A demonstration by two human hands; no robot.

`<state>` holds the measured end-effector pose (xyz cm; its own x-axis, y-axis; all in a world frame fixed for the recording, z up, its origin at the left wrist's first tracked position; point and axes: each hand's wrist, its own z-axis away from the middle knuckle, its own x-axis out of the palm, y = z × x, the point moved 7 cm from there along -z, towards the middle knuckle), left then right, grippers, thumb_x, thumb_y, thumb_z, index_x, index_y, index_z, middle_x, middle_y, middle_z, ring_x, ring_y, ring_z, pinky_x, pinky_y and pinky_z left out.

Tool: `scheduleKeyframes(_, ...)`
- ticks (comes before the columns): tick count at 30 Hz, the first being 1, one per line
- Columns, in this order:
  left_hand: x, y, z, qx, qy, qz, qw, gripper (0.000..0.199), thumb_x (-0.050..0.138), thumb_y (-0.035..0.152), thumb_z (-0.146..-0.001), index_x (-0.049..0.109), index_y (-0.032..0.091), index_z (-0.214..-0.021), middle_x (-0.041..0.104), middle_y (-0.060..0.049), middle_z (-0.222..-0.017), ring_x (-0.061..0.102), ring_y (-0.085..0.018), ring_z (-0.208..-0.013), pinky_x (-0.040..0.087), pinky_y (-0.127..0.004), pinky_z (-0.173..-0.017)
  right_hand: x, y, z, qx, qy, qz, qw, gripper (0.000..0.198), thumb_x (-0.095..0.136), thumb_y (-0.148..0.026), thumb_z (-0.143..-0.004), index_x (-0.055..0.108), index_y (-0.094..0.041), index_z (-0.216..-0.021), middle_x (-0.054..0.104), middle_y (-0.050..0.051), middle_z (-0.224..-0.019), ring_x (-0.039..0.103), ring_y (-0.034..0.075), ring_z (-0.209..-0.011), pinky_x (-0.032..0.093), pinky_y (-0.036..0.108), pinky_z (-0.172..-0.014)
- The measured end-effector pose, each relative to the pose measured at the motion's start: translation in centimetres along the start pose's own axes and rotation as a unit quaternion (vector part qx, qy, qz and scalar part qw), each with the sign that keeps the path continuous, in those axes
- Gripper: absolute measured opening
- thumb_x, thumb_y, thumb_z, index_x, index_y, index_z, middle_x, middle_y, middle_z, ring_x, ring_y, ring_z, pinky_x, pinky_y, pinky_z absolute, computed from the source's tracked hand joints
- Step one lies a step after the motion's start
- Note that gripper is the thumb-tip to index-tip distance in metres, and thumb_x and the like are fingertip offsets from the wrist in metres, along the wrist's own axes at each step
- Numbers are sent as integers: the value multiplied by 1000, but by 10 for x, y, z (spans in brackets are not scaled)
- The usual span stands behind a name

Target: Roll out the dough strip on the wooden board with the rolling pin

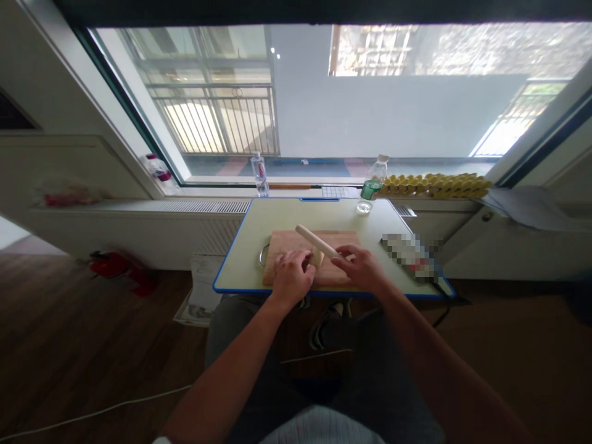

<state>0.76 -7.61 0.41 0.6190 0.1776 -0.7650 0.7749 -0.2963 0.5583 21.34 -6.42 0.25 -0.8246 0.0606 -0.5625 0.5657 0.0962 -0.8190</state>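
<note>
Stick, pale and tilted, is gripped in my right hand at frame centre; my left hand, apart from it, curls against a pale piece on the wooden board, grip unclear. Work seems under way; how much remains, I can't tell.

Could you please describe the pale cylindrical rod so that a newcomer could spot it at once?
At the pale green, blue-edged table, find the flat brown wooden cutting board. Over it, the right hand holds the smooth, pale, cylindrical rod, slim and round where the board is broad and flat.
</note>
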Motion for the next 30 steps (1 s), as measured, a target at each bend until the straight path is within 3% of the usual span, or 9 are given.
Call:
scheduleKeyframes(5, -9, -1, 3, 22, 4, -5, 1000, 23, 71, 22, -92, 79, 25, -113, 83, -5, -118, 69, -30, -120, 48, -50, -115, 6, -5, -2, -25, -15, 115, 993, 26, 71, -37, -92, 78, -25, -114, 80, 4, -100, 72, 20, -87, 51, 29, -77)
scheduleKeyframes(11, -16, -1, 4, 36, 10, -15, 999, 16, 73, 30, -94, 80, 26, -109, 83, -4, -115, 69, -31, -119, 50, -51, -113, 8, -11, 2, -44, -25, 170, 984, 24, 64, -37, -98, 73, -28, -117, 79, 1, -90, 69, 20, -78, 46, 28, -71)
scheduleKeyframes(16, -48, 1, -29, 54, 108, -26, 992, 16, 64, 30, -100, 77, 27, -107, 81, -5, -119, 68, -28, -121, 49, -47, -113, 5, -22, 8, -56, -1, 194, 979, 22, 67, -33, -96, 74, -31, -117, 81, 2, -100, 72, 22, -87, 44, 28, -72)
scheduleKeyframes(18, -52, 1, -51, 63, 108, -51, 991, 20, 61, 35, -103, 78, 27, -111, 81, -6, -122, 67, -29, -123, 47, -48, -113, 5, -26, 9, -63, 12, 207, 976, 25, 69, -31, -94, 74, -32, -119, 82, 2, -106, 73, 23, -93, 45, 28, -74)
scheduleKeyframes(21, -34, -4, -77, 73, 31, -97, 992, 25, 60, 40, -105, 79, 27, -113, 81, -7, -126, 66, -31, -125, 47, -48, -110, 7, -28, 10, -58, 19, 233, 971, 27, 69, -31, -95, 74, -31, -121, 81, 3, -112, 74, 23, -97, 45, 29, -76)
scheduleKeyframes(24, -6, -15, -84, 79, -35, -129, 988, 33, 51, 39, -109, 81, 26, -108, 82, -8, -124, 69, -29, -121, 48, -46, -107, 7, -31, 10, -64, 28, 293, 954, 24, 68, -39, -101, 75, -26, -120, 81, 6, -113, 73, 25, -101, 47, 32, -79)
scheduleKeyframes(27, 7, -23, -78, 89, -28, -130, 987, 37, 44, 35, -112, 80, 26, -114, 81, -8, -128, 70, -26, -123, 46, -44, -110, 8, -39, 12, -101, 47, 362, 925, 34, 59, -53, -108, 78, -26, -117, 80, 9, -118, 70, 28, -113, 47, 35, -87)
scheduleKeyframes(30, 10, -27, -73, 95, -23, -119, 988, 39, 40, 33, -113, 79, 25, -117, 81, -7, -130, 70, -25, -124, 44, -44, -111, 10, -40, 15, -110, 66, 399, 908, 42, 54, -56, -110, 77, -24, -126, 80, 11, -124, 68, 30, -118, 46, 38, -92)
